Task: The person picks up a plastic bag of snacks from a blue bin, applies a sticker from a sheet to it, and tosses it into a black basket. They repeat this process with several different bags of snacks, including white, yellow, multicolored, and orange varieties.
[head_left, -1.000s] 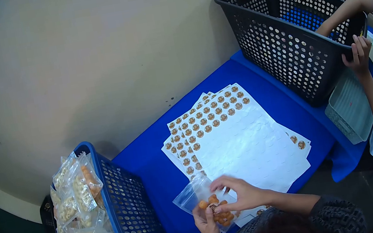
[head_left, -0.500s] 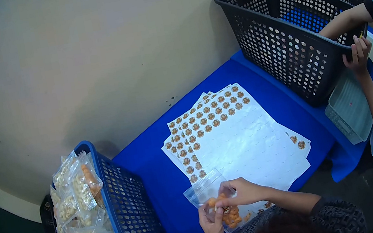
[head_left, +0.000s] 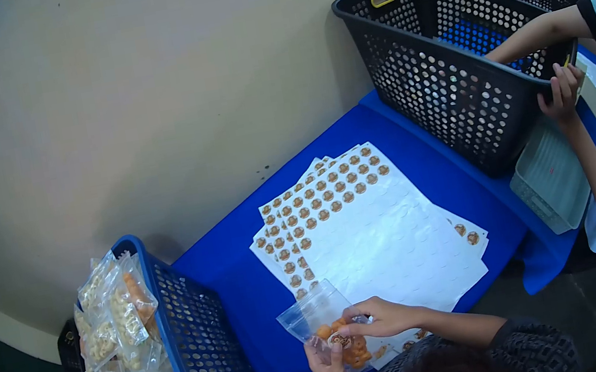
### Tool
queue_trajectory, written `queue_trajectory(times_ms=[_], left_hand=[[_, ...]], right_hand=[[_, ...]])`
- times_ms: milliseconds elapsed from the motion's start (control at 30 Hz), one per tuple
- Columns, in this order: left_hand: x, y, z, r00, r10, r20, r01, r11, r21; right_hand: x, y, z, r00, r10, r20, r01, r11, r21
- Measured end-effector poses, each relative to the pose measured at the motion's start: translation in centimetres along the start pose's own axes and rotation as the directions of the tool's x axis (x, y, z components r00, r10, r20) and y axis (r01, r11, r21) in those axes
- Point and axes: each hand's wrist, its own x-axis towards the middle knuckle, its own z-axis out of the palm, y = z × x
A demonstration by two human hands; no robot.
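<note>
A clear zip-lock bag (head_left: 311, 309) of orange snack pieces is tilted over the near end of the sticker sheets. My left hand (head_left: 327, 370) closes on its left side, thumb on the front. Across the bag's upper right reaches my right hand (head_left: 380, 317), its fingers bent at the bag's front. Between my fingertips a round brown-and-white sticker (head_left: 338, 341) shows on the bag. Whether the right fingers grip the sticker or press on it is hard to make out. Stacked white sheets (head_left: 377, 232) with rows of round brown stickers lie just beyond.
At left stands a blue basket (head_left: 201, 336) heaped with packed snack bags (head_left: 120, 326). A large black basket (head_left: 437, 76) is at the back right, where another person's hand (head_left: 562, 93) grips its rim. A pale tray (head_left: 550, 183) sits below it. Blue cloth (head_left: 232, 264) covers the table.
The whole view has shifted slightly. The bag has turned a little, and more of the round sticker shows on its front. My hands stay around the bag; the other person's arm reaches further into the black basket.
</note>
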Motion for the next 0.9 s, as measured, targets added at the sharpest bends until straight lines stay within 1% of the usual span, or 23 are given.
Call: queue_trajectory(times_ms=[33,100,133,200,233,267,300,333,367,433,467,500,533,567,600,633,700,800,833,900], left_hand=[[0.1,0.0,0.0,1.0,-0.004,0.009,0.004,1.0,-0.008],[0.3,0.2,-0.2,0.999,0.004,0.034,-0.007,0.996,0.089],[0.2,0.4,-0.5,0.998,-0.061,0.028,0.058,0.994,0.095],[0.2,0.6,0.0,0.999,-0.039,0.02,0.036,0.994,0.103],[0.2,0.6,0.2,1.0,-0.015,0.006,0.014,0.994,0.112],[0.2,0.6,0.2,1.0,-0.015,0.009,0.014,0.994,0.112],[0.2,0.7,0.2,0.997,-0.064,0.035,0.06,0.993,0.101],[0.2,0.7,0.1,0.992,-0.112,0.061,0.106,0.99,0.091],[0.1,0.7,0.1,0.992,-0.111,0.059,0.106,0.99,0.092],[-0.2,0.7,-0.1,0.971,-0.208,0.114,0.19,0.97,0.152],[-0.2,0.4,-0.3,0.974,-0.194,0.113,0.169,0.965,0.202],[-0.2,0.4,-0.3,0.974,-0.194,0.114,0.168,0.965,0.202],[-0.2,0.3,-0.3,0.966,-0.226,0.124,0.198,0.958,0.206],[-0.2,0.3,-0.3,0.957,-0.258,0.133,0.227,0.951,0.211],[-0.2,0.2,-0.3,0.957,-0.257,0.132,0.227,0.951,0.21],[-0.2,0.1,-0.3,0.962,-0.238,0.136,0.203,0.951,0.233],[-0.2,-0.2,-0.4,0.965,-0.22,0.141,0.179,0.95,0.258],[-0.2,-0.5,-0.6,0.963,-0.232,0.14,0.196,0.953,0.231],[-0.2,-0.4,-0.5,0.969,-0.219,0.116,0.189,0.955,0.229],[-0.2,-0.1,-0.3,0.974,-0.206,0.092,0.18,0.956,0.23]], right_hand=[[0.0,0.4,0.1,1.0,0.005,-0.01,-0.005,1.0,-0.006],[0.0,1.0,0.2,0.993,-0.101,-0.063,0.103,0.994,0.025],[-0.1,0.8,0.0,0.992,-0.102,-0.069,0.103,0.994,0.023],[-0.4,0.1,-0.4,0.997,-0.021,0.069,0.03,0.991,-0.129],[-0.4,0.1,-0.3,0.998,-0.022,0.066,0.03,0.991,-0.129],[-0.3,0.2,-0.2,1.0,-0.021,0.019,0.022,0.999,-0.047],[-0.2,0.2,-0.1,1.0,-0.015,-0.026,0.016,0.999,0.035],[-0.2,0.4,-0.1,1.0,-0.015,-0.025,0.016,0.999,0.036],[-0.1,0.6,-0.2,0.999,-0.015,-0.051,0.015,1.0,0.014],[-0.1,0.3,-0.2,0.997,-0.015,-0.079,0.014,1.0,-0.007],[-0.2,-0.3,-0.4,0.997,0.025,-0.069,-0.024,1.0,0.02],[-0.2,-0.6,-0.5,0.996,0.064,-0.057,-0.062,0.997,0.046],[-0.2,-0.4,-0.4,0.996,0.065,-0.057,-0.062,0.997,0.045],[0.0,0.1,-0.1,0.992,0.069,-0.104,-0.051,0.986,0.16],[0.1,0.5,0.0,0.986,0.078,-0.15,-0.035,0.961,0.273],[0.1,0.8,0.1,0.986,0.078,-0.149,-0.035,0.962,0.272],[0.0,1.2,0.1,0.982,-0.023,-0.189,0.023,1.0,0.0],[0.1,1.2,0.0,0.989,0.0,-0.145,0.001,1.0,0.01],[0.2,1.3,0.2,0.989,0.0,-0.145,0.002,1.0,0.01],[0.3,1.7,0.6,0.991,0.063,-0.114,-0.033,0.969,0.243]])
